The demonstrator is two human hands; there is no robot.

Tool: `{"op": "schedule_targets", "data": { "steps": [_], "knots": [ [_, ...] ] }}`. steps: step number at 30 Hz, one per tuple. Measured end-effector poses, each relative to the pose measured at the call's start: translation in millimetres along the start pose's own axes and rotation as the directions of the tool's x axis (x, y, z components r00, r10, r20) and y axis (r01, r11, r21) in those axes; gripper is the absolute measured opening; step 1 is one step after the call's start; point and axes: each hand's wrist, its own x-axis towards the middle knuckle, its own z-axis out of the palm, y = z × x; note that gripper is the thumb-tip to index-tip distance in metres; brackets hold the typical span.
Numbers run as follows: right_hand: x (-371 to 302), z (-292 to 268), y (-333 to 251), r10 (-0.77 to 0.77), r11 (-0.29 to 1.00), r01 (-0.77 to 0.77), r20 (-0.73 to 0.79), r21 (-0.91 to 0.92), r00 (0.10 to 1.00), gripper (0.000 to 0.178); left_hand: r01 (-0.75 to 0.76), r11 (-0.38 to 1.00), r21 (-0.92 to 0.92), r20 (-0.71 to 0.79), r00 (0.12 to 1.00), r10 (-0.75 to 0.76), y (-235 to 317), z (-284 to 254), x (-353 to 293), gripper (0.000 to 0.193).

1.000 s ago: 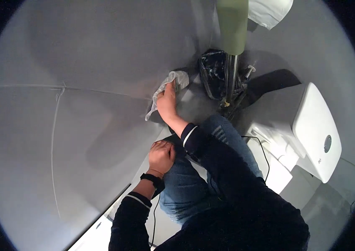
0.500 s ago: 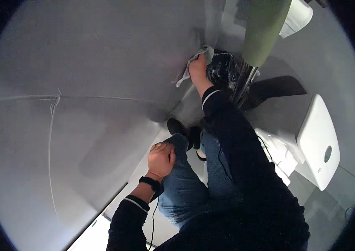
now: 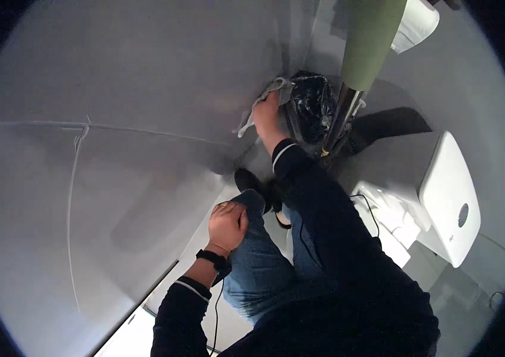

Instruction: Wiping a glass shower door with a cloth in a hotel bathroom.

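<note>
My right hand (image 3: 268, 118) is closed on a pale grey cloth (image 3: 246, 124) and presses it to the grey wall (image 3: 145, 65). The cloth spreads past my fingers on both sides, its far end close to a black plastic bag (image 3: 313, 98). Fingers lying over the kneecap, my left hand (image 3: 228, 226) rests on my left knee and holds nothing. Blue jeans cover my bent legs, and a black watch is on my left wrist.
Right of the bag stands a metal pole (image 3: 343, 116) with a green cover (image 3: 374, 44). A white-lidded bin (image 3: 452, 199) or similar box is at my right. A white object (image 3: 417, 25) hangs at the top. Dark cables run near both arms.
My right hand has moved left and slightly nearer to me along the wall with the cloth. My left hand stays on the knee.
</note>
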Motion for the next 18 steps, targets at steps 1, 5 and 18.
{"op": "schedule_targets", "data": {
  "steps": [1,5,18],
  "knots": [
    [-5.3,-2.2,5.0,-0.005,1.000,0.005,-0.007,-0.009,1.000,0.051,-0.015,1.000,-0.001,-0.015,1.000,0.015,0.1,3.7,2.1,0.011],
    [-65.0,6.0,-29.6,0.178,0.984,-0.174,0.102,-0.047,0.979,0.051,0.007,0.999,0.035,-0.047,0.999,-0.006,-8.6,-1.3,-7.8,0.011],
    [-158.7,44.1,27.5,0.303,0.945,-0.283,0.117,-0.163,0.946,0.055,-0.006,0.998,0.064,-0.025,1.000,0.008,-3.8,-1.8,-2.1,0.008]
  ]
}}
